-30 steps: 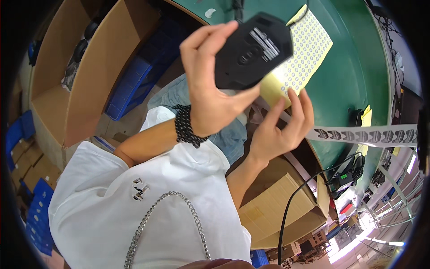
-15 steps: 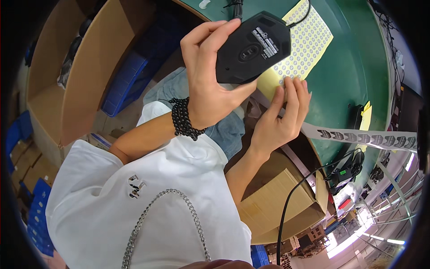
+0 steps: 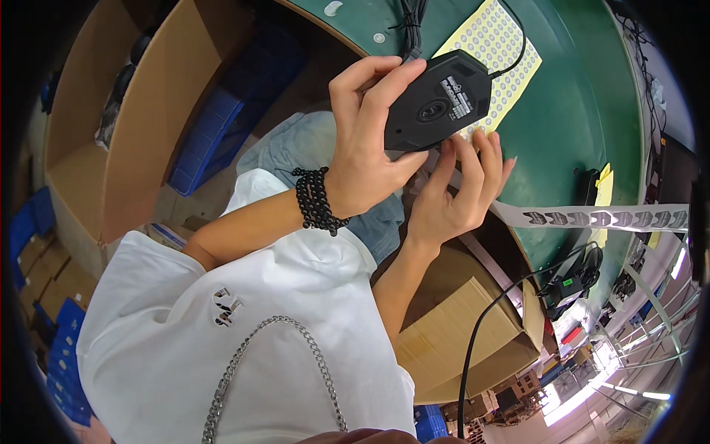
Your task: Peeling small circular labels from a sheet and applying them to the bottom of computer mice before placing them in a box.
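A black computer mouse point(image 3: 438, 103) is held underside up, showing its sensor window and a printed label. My left hand point(image 3: 370, 140) is closed on its left end, fingers along the far edge and thumb along the near edge. My right hand point(image 3: 462, 185) is at the near right edge of the mouse, thumb and index fingertips nearly together. Whatever lies between those fingertips is too small to make out. Behind the mouse, partly covered by it, lies a yellow sheet of small round stickers point(image 3: 510, 63). The mouse's cable point(image 3: 523, 44) loops over that sheet.
A bundled black cable point(image 3: 411, 26) and one loose round sticker point(image 3: 379, 38) lie on the green table point(image 3: 569, 111). A strip of dark labels point(image 3: 614, 217) crosses the right side. Below is an open cardboard box point(image 3: 466, 333); blue bins point(image 3: 207, 140) stand left.
The mouse and my left hand have shifted right and nearer to me. My right hand has drawn back slightly from the sticker sheet, its thumb and index fingertips now closer together beside the mouse.
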`<state>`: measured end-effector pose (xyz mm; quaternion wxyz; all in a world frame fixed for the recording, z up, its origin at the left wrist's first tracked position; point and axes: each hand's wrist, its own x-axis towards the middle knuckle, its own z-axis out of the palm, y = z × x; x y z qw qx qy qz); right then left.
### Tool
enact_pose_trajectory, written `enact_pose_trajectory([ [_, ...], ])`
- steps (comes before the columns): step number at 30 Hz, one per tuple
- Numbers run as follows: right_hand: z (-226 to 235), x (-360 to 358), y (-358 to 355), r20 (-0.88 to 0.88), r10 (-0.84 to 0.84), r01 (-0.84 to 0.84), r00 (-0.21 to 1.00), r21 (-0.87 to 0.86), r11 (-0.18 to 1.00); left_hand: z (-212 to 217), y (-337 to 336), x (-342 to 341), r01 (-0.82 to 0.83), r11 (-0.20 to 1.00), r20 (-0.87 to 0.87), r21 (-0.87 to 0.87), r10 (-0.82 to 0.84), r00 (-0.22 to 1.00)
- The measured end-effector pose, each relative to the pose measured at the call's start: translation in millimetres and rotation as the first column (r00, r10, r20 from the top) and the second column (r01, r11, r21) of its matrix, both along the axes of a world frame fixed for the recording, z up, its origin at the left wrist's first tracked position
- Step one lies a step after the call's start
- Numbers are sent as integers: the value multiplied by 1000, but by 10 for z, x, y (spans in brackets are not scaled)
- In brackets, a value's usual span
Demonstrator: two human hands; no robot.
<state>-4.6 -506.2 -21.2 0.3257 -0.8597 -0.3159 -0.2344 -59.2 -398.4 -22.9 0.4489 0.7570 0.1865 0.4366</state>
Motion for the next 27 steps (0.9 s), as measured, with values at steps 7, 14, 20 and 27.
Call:
enact_pose_trajectory([
  [7, 69, -14, 31, -62, -17, 17, 998, -4, 1000, 4, -16, 3, 6, 1000, -23, 1, -6, 1000],
  [14, -32, 2, -11, 10, 2, -1, 1000, -18, 1000, -62, -38, -16, -1, 1000, -6, -6, 1, 1000],
  [20, -8, 2, -27, -45, 19, -18, 999, 20, 1000, -76, -33, 5, -38, 999, 3, 11, 38, 999],
  [27, 233, -192, 69, -232, 138, -53, 963, 338, 940, -30, -22, -3, 5, 1000, 7, -12, -5, 1000],
])
